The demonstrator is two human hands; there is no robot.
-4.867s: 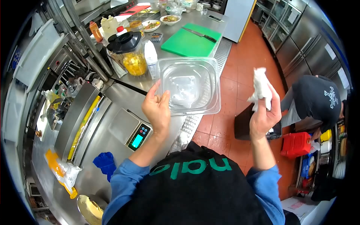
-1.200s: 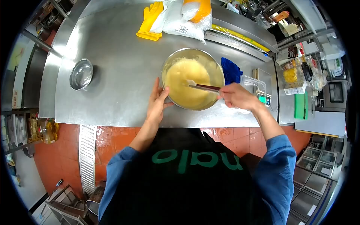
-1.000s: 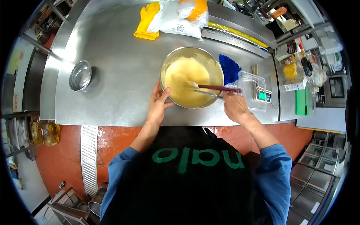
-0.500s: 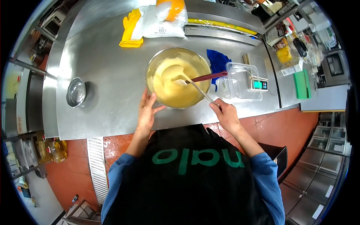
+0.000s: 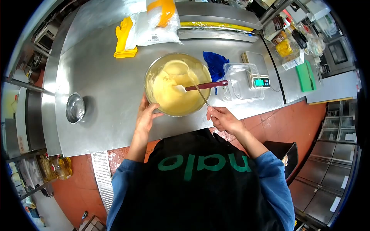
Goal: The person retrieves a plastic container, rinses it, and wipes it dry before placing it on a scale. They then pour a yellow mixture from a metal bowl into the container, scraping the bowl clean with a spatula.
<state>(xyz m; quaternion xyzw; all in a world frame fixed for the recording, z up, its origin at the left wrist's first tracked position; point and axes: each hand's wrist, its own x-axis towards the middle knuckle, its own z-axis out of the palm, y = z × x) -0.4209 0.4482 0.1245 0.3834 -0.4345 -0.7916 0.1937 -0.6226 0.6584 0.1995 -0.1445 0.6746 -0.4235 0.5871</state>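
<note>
Right hand point(image 5: 222, 118) fingers pinch the ladle point(image 5: 203, 97), left hand's point(image 5: 145, 117) spread against the mixing bowl point(image 5: 146, 81); jerky lifting could spill batter point(image 5: 169, 98).

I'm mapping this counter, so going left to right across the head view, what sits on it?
Small steel bowl → yellow rubber glove → mixing bowl of batter → blue cloth → clear plastic container → green cutting board.
</note>
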